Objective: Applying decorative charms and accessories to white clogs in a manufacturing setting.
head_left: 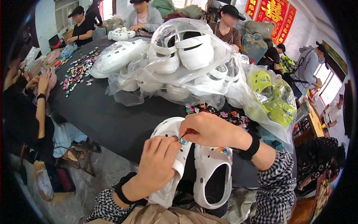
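In front of me, a white clog points its toe away from me. My left hand is wrapped over its upper, with the fingers curled near the holes and hiding part of the shoe. My right hand is closed in a pinch on a small, bluish round shoe charm at the clog's holes. How far the charm sits in a hole, I cannot tell. Close to the right lies a second white clog, with colourful charms on its upper; neither hand holds it.
Loose charms lie beyond my right hand, and more charms are spread at the far left of the dark table. Clear bags of white clogs and lime-green clogs stand ahead. Co-workers sit around; one person is at the left.
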